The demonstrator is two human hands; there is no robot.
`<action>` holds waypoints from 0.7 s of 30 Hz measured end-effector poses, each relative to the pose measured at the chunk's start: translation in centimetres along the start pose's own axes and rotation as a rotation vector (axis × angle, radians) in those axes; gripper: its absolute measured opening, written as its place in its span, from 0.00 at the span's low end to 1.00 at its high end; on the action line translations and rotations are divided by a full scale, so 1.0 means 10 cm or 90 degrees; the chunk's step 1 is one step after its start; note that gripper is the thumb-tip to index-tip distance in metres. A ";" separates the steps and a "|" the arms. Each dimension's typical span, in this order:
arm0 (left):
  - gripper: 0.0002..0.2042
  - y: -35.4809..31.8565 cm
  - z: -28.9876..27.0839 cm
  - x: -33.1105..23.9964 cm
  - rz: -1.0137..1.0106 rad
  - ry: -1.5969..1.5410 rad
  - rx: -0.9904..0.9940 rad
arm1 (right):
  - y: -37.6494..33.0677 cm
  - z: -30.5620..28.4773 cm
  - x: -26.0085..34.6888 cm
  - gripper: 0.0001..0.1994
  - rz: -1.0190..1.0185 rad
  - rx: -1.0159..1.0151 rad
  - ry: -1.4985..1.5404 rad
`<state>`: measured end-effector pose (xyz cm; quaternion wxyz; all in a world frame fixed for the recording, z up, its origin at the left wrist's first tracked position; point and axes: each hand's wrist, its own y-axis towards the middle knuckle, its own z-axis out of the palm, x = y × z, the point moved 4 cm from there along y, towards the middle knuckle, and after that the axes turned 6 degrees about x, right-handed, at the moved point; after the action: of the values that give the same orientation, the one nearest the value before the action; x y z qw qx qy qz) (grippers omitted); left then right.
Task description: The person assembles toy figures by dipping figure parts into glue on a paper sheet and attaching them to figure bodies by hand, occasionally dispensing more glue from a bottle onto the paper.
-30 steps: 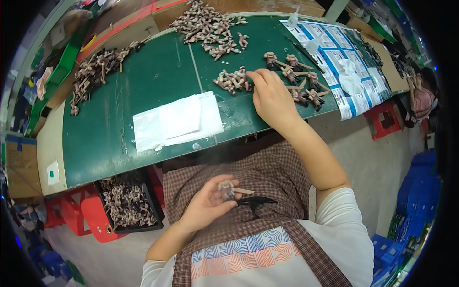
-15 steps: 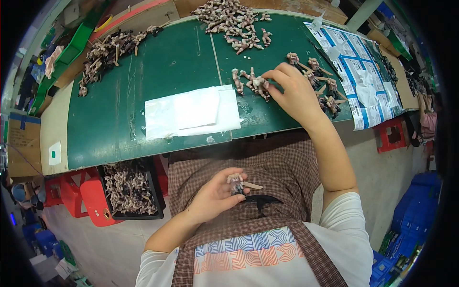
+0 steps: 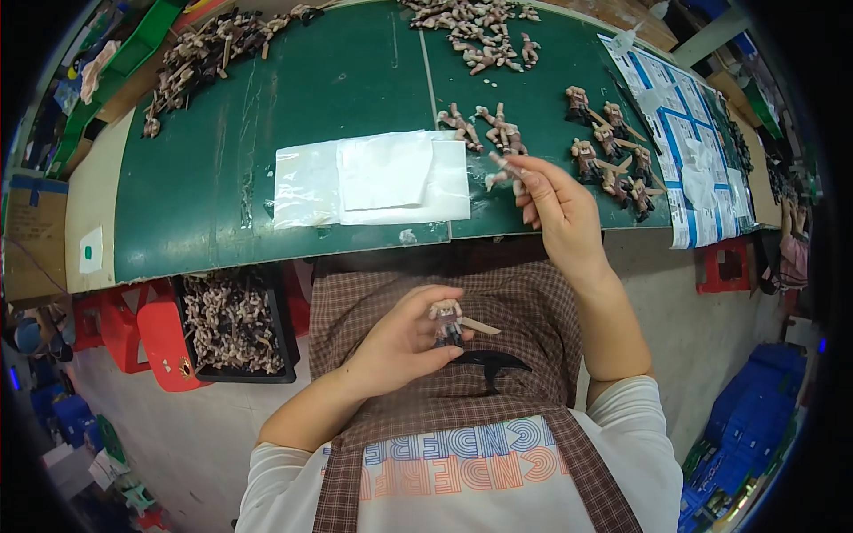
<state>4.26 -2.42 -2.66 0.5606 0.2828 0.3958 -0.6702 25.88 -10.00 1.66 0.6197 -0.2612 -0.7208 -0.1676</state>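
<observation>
While the green worktable (image 3: 346, 80) spans the view, the brown checked apron (image 3: 538, 311) shows below its near edge and a black tray (image 3: 283, 338) of small figurines (image 3: 231, 324) sits at left. Left hand (image 3: 400, 346), fingers curled, pinches a brown-and-black figurine (image 3: 447, 322) before the apron; right hand (image 3: 564, 204) pinches a pale limb-like piece (image 3: 511, 170) between thumb and fingertips near the worktable's edge.
</observation>
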 end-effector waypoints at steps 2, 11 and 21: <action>0.32 -0.01 -0.02 -0.01 -0.003 -0.019 -0.010 | 0.00 -0.04 0.11 0.13 -0.115 -0.071 -0.273; 0.32 -0.08 -0.17 -0.01 0.049 -0.017 -0.088 | -0.04 0.11 0.48 0.08 -0.207 -0.135 -0.678; 0.34 -0.18 -0.19 -0.21 0.096 0.188 -0.043 | 0.43 0.79 0.48 0.04 -0.345 0.010 -0.519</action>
<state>2.78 0.40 -1.53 0.5540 0.3884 0.4740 -0.5636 21.58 -1.28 4.59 0.2234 -0.1037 -0.9480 -0.2014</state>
